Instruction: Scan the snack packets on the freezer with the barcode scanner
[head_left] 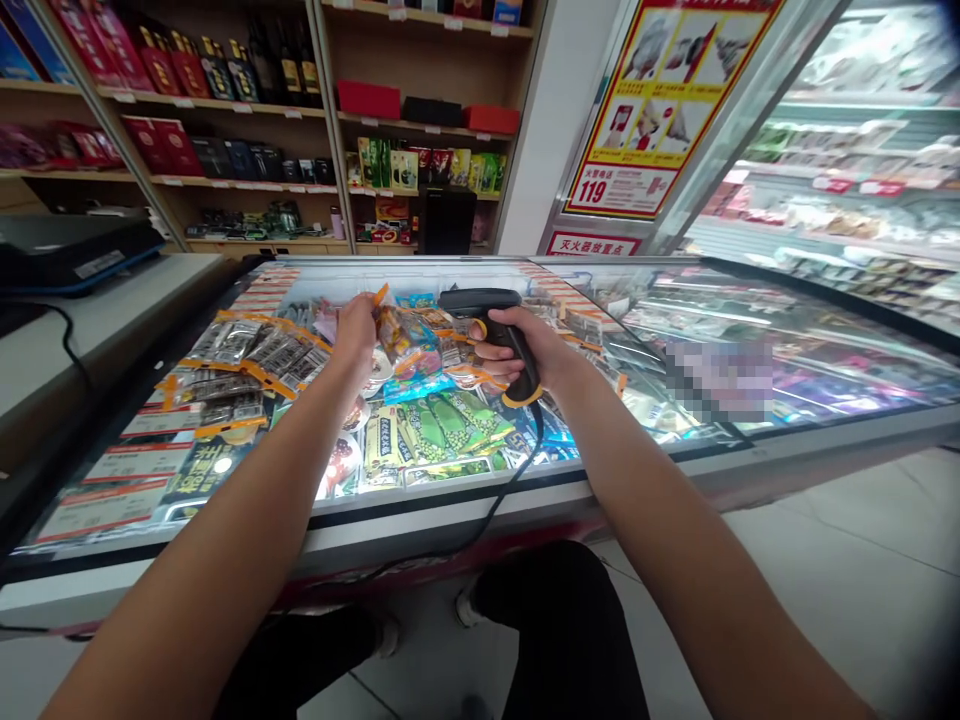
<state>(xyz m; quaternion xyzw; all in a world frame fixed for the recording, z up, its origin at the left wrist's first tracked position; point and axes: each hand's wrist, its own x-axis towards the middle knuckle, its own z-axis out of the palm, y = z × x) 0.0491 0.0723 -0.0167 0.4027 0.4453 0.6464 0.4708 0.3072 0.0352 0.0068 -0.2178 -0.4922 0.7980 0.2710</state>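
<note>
Two bare hands reach forward over an open chest freezer (465, 500) in a shop. The right hand (525, 355) is closed firmly around the handle of a black barcode scanner (487, 320) with yellow trim, its head pointing left toward the other hand; a black cable (517, 470) drops from the handle over the freezer's front edge. The left hand (356, 330) is closed on a small colourful wrapped packet (394, 330) with an orange end, held up just above the goods and close beside the scanner's head; the fingers are turned away, so the exact grip is hard to make out. Below the hands lie packed frozen treats: green packets (442, 425) in the middle and silver packets with orange edging (247, 355) to the left. Sliding glass covers the freezer's right side. To the left stands a grey counter (97, 320). Wooden shelves (300, 130) of boxes and bottles line the back wall, and a red and yellow poster (660, 100) hangs to the right.
</note>
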